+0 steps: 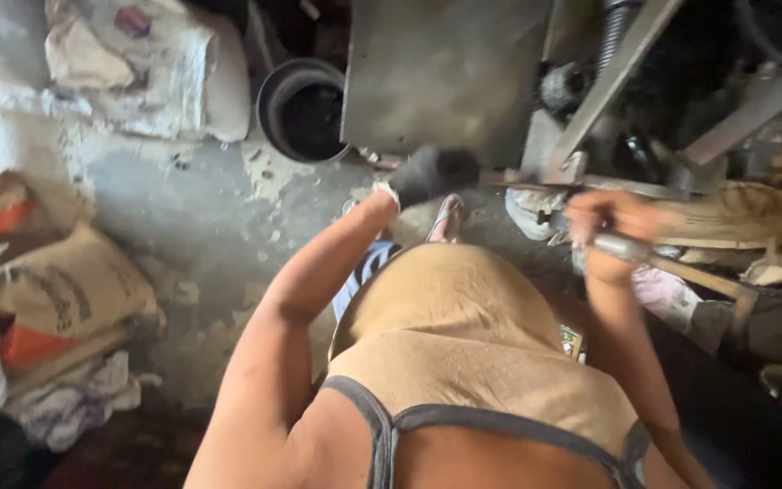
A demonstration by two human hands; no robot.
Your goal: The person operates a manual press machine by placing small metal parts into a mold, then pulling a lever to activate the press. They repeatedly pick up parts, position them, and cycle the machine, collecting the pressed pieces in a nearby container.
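Your right hand (610, 226) closes around a metal-handled tool (658, 258) at three o'clock, while your left hand (429, 174), in a dark glove, grips a thin rod (536, 184) at twelve o'clock, below the grey metal panel (436, 72) and black bucket (305, 109).

Both hands (432, 174) (604, 226) forward, fists closed

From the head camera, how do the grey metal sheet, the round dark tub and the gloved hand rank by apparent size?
1. Grey metal sheet, largest.
2. Round dark tub.
3. Gloved left hand, smallest, though it is nearer the camera than the other two.
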